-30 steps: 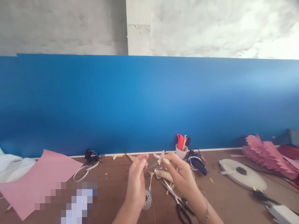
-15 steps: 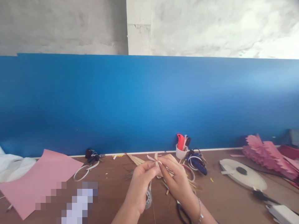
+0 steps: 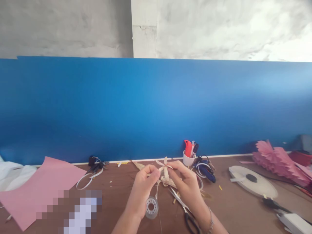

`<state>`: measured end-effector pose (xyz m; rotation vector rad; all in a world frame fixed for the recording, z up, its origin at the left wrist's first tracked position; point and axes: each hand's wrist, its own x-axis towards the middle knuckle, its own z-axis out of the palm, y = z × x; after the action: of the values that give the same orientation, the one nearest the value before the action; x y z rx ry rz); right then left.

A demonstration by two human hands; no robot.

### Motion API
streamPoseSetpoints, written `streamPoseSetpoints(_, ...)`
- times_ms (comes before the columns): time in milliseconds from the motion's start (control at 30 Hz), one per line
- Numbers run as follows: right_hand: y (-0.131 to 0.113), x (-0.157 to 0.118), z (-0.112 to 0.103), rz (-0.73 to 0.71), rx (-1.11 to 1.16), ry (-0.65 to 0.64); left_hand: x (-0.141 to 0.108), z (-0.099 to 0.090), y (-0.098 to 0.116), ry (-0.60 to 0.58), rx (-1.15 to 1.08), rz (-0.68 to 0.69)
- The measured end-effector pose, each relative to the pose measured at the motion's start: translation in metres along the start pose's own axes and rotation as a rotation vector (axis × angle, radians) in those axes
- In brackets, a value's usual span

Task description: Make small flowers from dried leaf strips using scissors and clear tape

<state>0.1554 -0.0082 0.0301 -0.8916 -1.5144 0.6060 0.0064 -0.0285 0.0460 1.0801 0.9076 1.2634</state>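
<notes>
A small cream flower shape with narrow petals (image 3: 166,171) is held up over the table between my hands. My left hand (image 3: 143,185) pinches the tip of its left petal between thumb and index finger. My right hand (image 3: 186,183), with a chain bracelet at the wrist, grips the flower's right side with thumb and fingertips. Just below lie a clear tape roll (image 3: 151,208) and scissors with black handles (image 3: 191,223), partly hidden by my right hand. Pale strips and pieces (image 3: 138,165) lie behind the hands.
Pink paper (image 3: 41,188) and a white bag (image 3: 14,175) are at left, with keys (image 3: 96,165) nearby. A white cup of pens (image 3: 188,159) stands behind. At right are a white ribbon reel (image 3: 263,187), folded pink paper (image 3: 280,161) and a white adapter (image 3: 296,223).
My left hand has moved slightly left, away from the flower's centre, and now pinches a petal tip. The flower's lower petals, the tape roll and the scissors show more fully.
</notes>
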Motion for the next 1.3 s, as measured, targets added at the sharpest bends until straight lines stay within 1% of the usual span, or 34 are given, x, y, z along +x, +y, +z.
streamPoseSetpoints(100, -0.001, -0.001, 0.001, 0.03, 0.026, -0.029, -0.001, 0.002, 0.002, 0.02, 0.012, 0.004)
streamPoseSetpoints(167, -0.001, -0.003, 0.002, 0.112, 0.101, -0.046, -0.001, 0.003, 0.0, 0.027, -0.079, -0.026)
streamPoseSetpoints(200, -0.002, -0.003, 0.003, 0.155, 0.152, -0.056, 0.0, 0.004, -0.001, 0.028, -0.16, -0.058)
streamPoseSetpoints(267, -0.002, -0.004, 0.004, 0.216, 0.248, -0.066, 0.002, 0.005, -0.006, 0.019, -0.342, -0.172)
streamPoseSetpoints(333, -0.002, -0.004, 0.006, 0.23, 0.294, -0.05, 0.004, 0.005, -0.01, 0.003, -0.48, -0.3)
streamPoseSetpoints(367, -0.002, -0.004, 0.006, 0.224, 0.3, -0.033, 0.005, 0.005, -0.012, -0.001, -0.514, -0.343)
streamPoseSetpoints(433, 0.0, -0.004, 0.005, 0.204, 0.287, -0.011, 0.006, 0.005, -0.014, -0.009, -0.508, -0.365)
streamPoseSetpoints(533, 0.004, -0.003, 0.002, 0.172, 0.249, -0.027, 0.008, 0.0, -0.012, -0.018, -0.359, -0.278)
streamPoseSetpoints(600, 0.007, -0.003, -0.001, 0.163, 0.22, -0.053, 0.009, -0.005, -0.011, 0.042, -0.22, -0.185)
streamPoseSetpoints(667, 0.009, -0.003, -0.002, 0.153, 0.185, -0.077, 0.011, -0.009, -0.011, 0.132, -0.126, -0.09)
streamPoseSetpoints(700, 0.009, -0.003, -0.002, 0.151, 0.172, -0.081, 0.012, -0.01, -0.012, 0.165, -0.111, -0.053)
streamPoseSetpoints(767, 0.008, -0.003, 0.0, 0.177, 0.181, -0.078, 0.014, -0.01, -0.015, 0.189, -0.126, 0.001)
streamPoseSetpoints(833, 0.006, -0.003, 0.002, 0.24, 0.247, -0.071, 0.015, -0.007, -0.018, 0.157, -0.147, 0.034)
streamPoseSetpoints(933, 0.004, -0.003, 0.006, 0.336, 0.348, -0.085, 0.014, -0.001, -0.021, 0.024, -0.135, 0.055)
streamPoseSetpoints(967, 0.003, -0.003, 0.007, 0.352, 0.363, -0.091, 0.013, 0.0, -0.021, 0.0, -0.125, 0.059)
streamPoseSetpoints(1100, 0.003, -0.003, 0.009, 0.334, 0.316, -0.091, 0.012, 0.004, -0.019, 0.019, -0.085, 0.096)
streamPoseSetpoints(1167, 0.003, -0.003, 0.01, 0.316, 0.29, -0.091, 0.013, 0.005, -0.019, 0.003, -0.088, 0.106)
streamPoseSetpoints(1233, 0.004, -0.003, 0.009, 0.302, 0.272, -0.106, 0.015, 0.006, -0.02, -0.019, -0.105, 0.112)
streamPoseSetpoints(1300, 0.008, -0.004, 0.005, 0.284, 0.217, -0.109, 0.019, 0.005, -0.023, -0.009, -0.124, 0.128)
